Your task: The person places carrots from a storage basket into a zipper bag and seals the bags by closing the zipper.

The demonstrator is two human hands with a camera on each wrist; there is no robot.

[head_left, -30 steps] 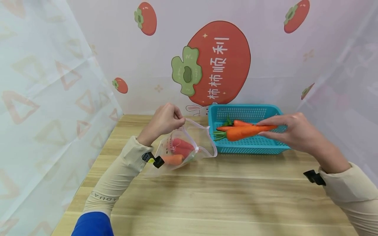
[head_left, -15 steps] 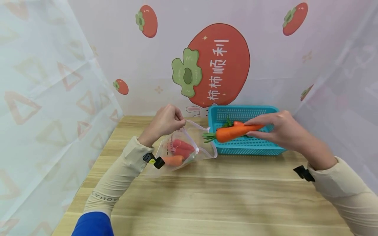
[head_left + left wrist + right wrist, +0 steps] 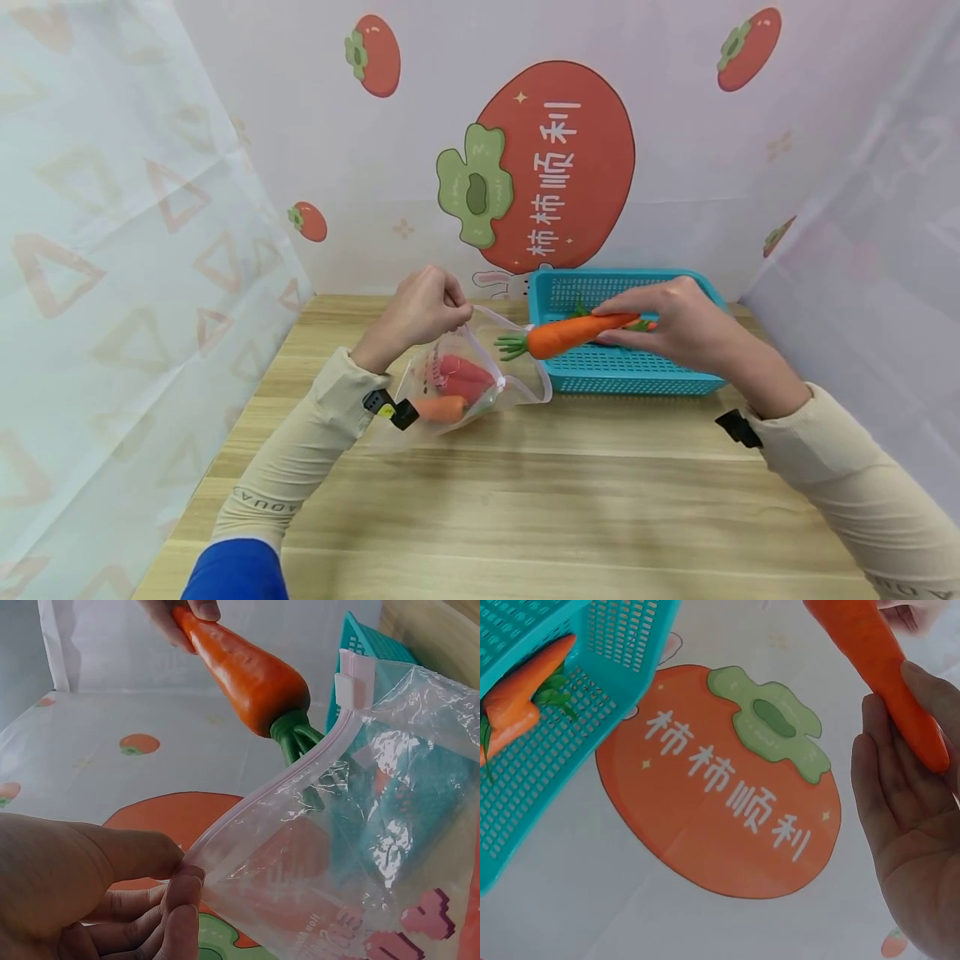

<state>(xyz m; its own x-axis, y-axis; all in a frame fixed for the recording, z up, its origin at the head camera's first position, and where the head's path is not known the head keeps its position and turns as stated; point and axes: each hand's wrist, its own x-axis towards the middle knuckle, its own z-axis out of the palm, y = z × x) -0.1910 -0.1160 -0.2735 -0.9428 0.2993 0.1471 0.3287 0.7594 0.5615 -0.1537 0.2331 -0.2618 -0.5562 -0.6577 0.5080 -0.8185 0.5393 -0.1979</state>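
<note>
Clear, pink-edged plastic bag (image 3: 352,832), rim-pinched by left hand (image 3: 423,307), seemingly to keep it gaping. Tapered orange carrot (image 3: 566,335), tip-pinched by right hand (image 3: 675,325), likely to leave green top (image 3: 513,346) clear beyond fingers (image 3: 633,300).

Your carrot (image 3: 558,337) is orange with green stalks (image 3: 512,347); your zip bag (image 3: 420,802) is clear with pink print (image 3: 427,915), your basket (image 3: 637,385) turquoise, your 2 cuffs (image 3: 330,396) beige, the backdrop (image 3: 375,167) white with red-orange persimmons (image 3: 596,167).
</note>
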